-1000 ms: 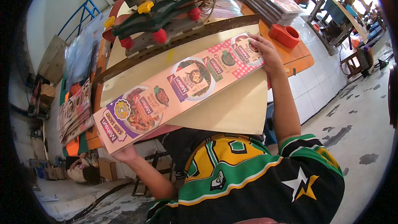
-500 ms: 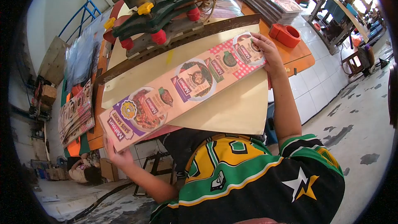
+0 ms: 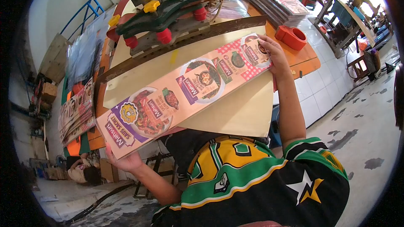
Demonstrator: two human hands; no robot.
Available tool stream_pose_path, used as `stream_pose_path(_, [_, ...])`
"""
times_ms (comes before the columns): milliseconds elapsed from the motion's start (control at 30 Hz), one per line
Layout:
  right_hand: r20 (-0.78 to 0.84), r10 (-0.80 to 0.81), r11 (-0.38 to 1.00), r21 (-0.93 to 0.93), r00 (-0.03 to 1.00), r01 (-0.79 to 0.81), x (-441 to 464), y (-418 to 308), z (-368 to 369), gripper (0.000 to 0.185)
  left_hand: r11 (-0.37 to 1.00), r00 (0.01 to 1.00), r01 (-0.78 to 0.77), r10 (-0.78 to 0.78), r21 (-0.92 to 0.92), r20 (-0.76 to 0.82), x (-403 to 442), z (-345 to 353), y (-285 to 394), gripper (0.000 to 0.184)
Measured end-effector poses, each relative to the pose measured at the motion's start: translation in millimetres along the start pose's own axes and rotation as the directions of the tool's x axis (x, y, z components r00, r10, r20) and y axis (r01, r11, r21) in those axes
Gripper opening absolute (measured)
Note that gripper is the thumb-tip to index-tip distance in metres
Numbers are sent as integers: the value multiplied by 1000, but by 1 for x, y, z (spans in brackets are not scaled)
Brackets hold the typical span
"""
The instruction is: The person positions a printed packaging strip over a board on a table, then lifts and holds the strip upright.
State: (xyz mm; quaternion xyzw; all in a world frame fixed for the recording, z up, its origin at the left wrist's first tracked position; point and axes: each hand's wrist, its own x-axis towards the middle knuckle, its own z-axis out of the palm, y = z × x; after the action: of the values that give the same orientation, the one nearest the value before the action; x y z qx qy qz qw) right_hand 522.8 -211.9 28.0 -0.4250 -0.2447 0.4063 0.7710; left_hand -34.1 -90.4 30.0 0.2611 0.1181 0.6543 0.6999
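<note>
A long printed strip (image 3: pixel 185 94), pink with food pictures and "Mahsuri" labels, lies slantwise between my two hands. At its lower left end my left hand (image 3: pixel 125 159) grips the edge, the fingers partly under it. My right hand (image 3: pixel 274 54) holds the upper right end, fingers on the top face. Beneath the strip is a cream sheet (image 3: pixel 248 109) on the orange table (image 3: pixel 309 59). Beyond the sheet stands a machine with a dark green bar (image 3: pixel 162 17), yellow knobs and red feet, with a metal edge (image 3: pixel 185 44) in front.
Printed sheets (image 3: pixel 78 111) lie at the left, near clear plastic sheets (image 3: pixel 84 61). A red tape dispenser (image 3: pixel 291 38) sits on the table's right part. A tall stack of printed boards (image 3: pixel 273 0) is behind. Another person (image 3: pixel 86 170) is at the lower left.
The strip has shifted slightly in my hands, its lower left end moving a little down and left since half a second ago. Both hands keep their hold on it.
</note>
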Motion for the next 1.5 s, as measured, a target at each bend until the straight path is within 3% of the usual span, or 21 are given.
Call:
stream_pose_path(167, [21,-9,1000,13,1000,8,-1,-2,-1,35,974,990,-2,35,225,-140,5,5,7,49])
stream_pose_path(233, [26,-10,1000,14,1000,10,-1,-2,-1,34,865,985,-73,141,497,-101,8,0,14,40])
stream_pose_path(267, [26,-13,1000,15,1000,12,-1,-1,-2,34,865,985,-74,142,497,-101,11,-9,23,40])
stream_pose_path(333, [27,-13,1000,15,1000,12,-1,-1,-2,34,729,993,-108,48,676,106,16,-19,38,33])
stream_pose_path(433, [8,-20,1000,7,1000,20,0,-2,0,33,578,995,-85,87,812,42,15,-17,42,29])
stream_pose_path(467, [15,-15,1000,0,1000,15,-1,-3,2,33,577,995,-84,86,812,42,14,-16,41,29])
stream_pose_path(533, [19,-10,1000,-5,1000,10,2,1,-2,32,785,988,-147,139,601,59,15,-13,32,37])
stream_pose_path(567, [32,2,1000,-15,999,-2,2,0,-4,32,786,989,-145,138,601,58,11,-8,26,37])
stream_pose_path(633, [50,20,1000,-21,999,-19,5,-3,-6,32,984,997,-74,69,162,35,9,10,9,48])
stream_pose_path(667, [43,35,998,-46,998,-33,2,-6,-3,32,983,997,-76,72,165,30,11,9,5,48])
stream_pose_path(733, [38,44,997,-72,998,-41,-4,-5,1,33,993,968,52,-23,-110,248,17,-6,-3,57])
stream_pose_path(767, [28,29,999,-40,999,-28,-5,-3,0,32,986,945,96,-47,-139,325,19,-8,-5,58])
stream_pose_path(867, [17,-8,1000,-2,1000,8,-6,-2,0,32,998,982,8,5,-69,188,18,3,-10,58])
stream_pose_path(900, [24,-33,999,5,999,32,-6,0,-1,31,994,987,-84,93,74,-134,12,33,-18,60])
stream_pose_path(933, [27,-37,999,5,999,37,-8,3,-2,31,994,987,-87,96,71,-131,11,28,-17,60])
stream_pose_path(1033, [21,-78,997,8,997,78,-9,3,-6,32,995,946,99,-92,-8,311,13,16,-7,61])
stream_pose_path(1067, [43,-87,996,23,995,86,-8,4,-9,32,995,946,99,-93,-5,310,12,14,-7,61])
stream_pose_path(1133, [65,-98,995,39,993,96,-11,4,-6,32,944,979,-100,149,314,-136,8,24,-14,54])
stream_pose_path(1267, [51,-128,991,47,990,125,-24,-7,7,32,903,976,-51,135,426,-169,5,2,-21,48])
stream_pose_path(1333, [60,-127,991,46,990,124,-23,-7,7,32,955,970,-62,125,289,-207,5,-1,-31,46])
stream_pose_path(1500, [67,-142,990,35,988,140,-18,0,-4,31,951,958,-77,154,301,-242,4,10,-35,43])
